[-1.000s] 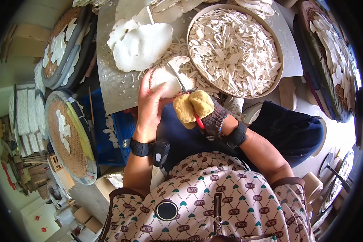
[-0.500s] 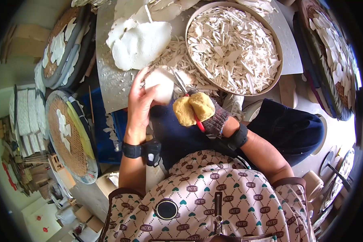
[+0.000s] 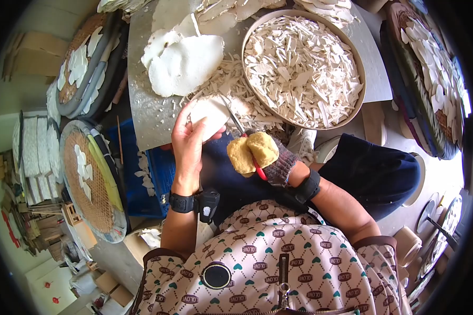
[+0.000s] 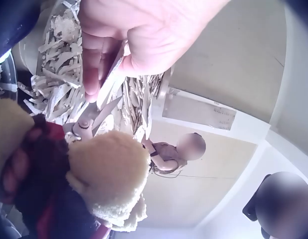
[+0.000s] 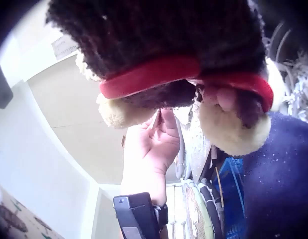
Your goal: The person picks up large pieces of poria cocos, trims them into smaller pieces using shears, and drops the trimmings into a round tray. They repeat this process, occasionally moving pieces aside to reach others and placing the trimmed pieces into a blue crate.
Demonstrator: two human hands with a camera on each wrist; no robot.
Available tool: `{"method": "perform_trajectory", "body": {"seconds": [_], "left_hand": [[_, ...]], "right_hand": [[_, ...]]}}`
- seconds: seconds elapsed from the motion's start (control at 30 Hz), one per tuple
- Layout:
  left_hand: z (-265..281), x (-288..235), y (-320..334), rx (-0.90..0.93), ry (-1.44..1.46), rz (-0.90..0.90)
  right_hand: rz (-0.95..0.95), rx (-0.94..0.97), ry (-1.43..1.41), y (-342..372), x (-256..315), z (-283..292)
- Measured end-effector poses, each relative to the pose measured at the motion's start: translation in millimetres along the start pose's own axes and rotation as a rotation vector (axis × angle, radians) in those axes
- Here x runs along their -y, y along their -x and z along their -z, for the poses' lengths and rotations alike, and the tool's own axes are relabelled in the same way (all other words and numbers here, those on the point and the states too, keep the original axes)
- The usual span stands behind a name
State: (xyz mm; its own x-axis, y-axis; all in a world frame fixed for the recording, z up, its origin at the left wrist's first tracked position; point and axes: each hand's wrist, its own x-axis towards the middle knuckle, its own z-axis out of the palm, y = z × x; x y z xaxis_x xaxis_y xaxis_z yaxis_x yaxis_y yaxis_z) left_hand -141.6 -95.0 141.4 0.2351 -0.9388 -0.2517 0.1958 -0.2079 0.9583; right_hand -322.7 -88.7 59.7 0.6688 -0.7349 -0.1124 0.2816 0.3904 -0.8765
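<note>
Surface: grey table (image 3: 152, 123), smooth, dusted with pale crumbs. At its far right stands a round tray (image 3: 362, 92), thin-rimmed, heaped with dry off-white strips (image 3: 305, 68), narrow and splintery. Loose scraps (image 3: 228, 79) lie left of it; farther left, large white sheets (image 3: 186, 65) overlap, thin and curled, with ragged edges.

Room: to the left, round woven trays (image 3: 92, 184) carry flat white flakes; a blue plastic crate (image 3: 157, 181) sits below the table's near left edge. To the right, another laden woven tray (image 3: 441, 89) leans at a steep tilt. The left wrist view shows another person (image 4: 166, 157) in the background.

Hands: my bare left hand (image 3: 191, 139) pinches a white piece (image 3: 210, 114) between thumb and fingers, above the near edge of the table, left of my other hand. The piece is flat, matte and pale, with an irregular outline. My right hand (image 3: 279, 161), in a dark knitted glove, grips scissors (image 3: 234, 116) with fingers wrapped about the handles: red, bound with lumpy yellow foam (image 3: 264, 146). Metal blades stand apart at the right edge of the piece; contact between them I cannot tell.
</note>
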Motion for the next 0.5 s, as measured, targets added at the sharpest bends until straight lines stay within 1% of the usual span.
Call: {"method": "perform_trajectory", "body": {"seconds": [0.07, 0.1, 0.17, 0.2, 0.27, 0.33, 0.37, 0.43, 0.47, 0.5], "left_hand": [[2.2, 1.7, -1.0, 0.014, -0.01, 0.014], [2.7, 2.3, -1.2, 0.02, -0.014, 0.021], [-1.1, 1.7, 0.1, 0.067, -0.008, 0.053], [-2.9, 0.6, 0.3, 0.088, -0.005, 0.068], [-4.8, -1.6, -0.3, 0.09, -0.002, -0.027], [-4.6, -5.4, 0.2, 0.078, -0.034, -0.093], [-2.5, -6.1, -0.4, 0.085, -0.045, -0.08], [0.7, -6.4, -2.1, 0.099, -0.065, -0.051], [-0.3, -7.8, -1.3, 0.1, -0.068, -0.041], [-1.3, -8.1, -0.4, 0.101, -0.078, -0.032]], "right_hand": [[-0.089, -0.071, -0.107, 6.2, 10.3, -5.0], [-0.077, 0.006, -0.09, 3.5, 1.0, 0.4], [-0.053, 0.161, -0.056, -10.0, 12.7, -4.6], [0.083, 0.067, 0.643, 6.8, 24.5, -7.7], [0.074, 0.075, 0.578, 7.1, 21.7, -8.8], [0.016, 0.084, 0.201, 6.8, 13.4, -6.9], [-0.012, 0.082, 0.015, 6.2, 10.8, -6.6], [-0.1, 0.092, -0.542, 4.2, 11.7, -3.8], [-0.058, 0.084, -0.685, 5.1, 3.7, -1.3], [-0.034, 0.089, -0.703, 5.8, 1.8, -0.5]]}}
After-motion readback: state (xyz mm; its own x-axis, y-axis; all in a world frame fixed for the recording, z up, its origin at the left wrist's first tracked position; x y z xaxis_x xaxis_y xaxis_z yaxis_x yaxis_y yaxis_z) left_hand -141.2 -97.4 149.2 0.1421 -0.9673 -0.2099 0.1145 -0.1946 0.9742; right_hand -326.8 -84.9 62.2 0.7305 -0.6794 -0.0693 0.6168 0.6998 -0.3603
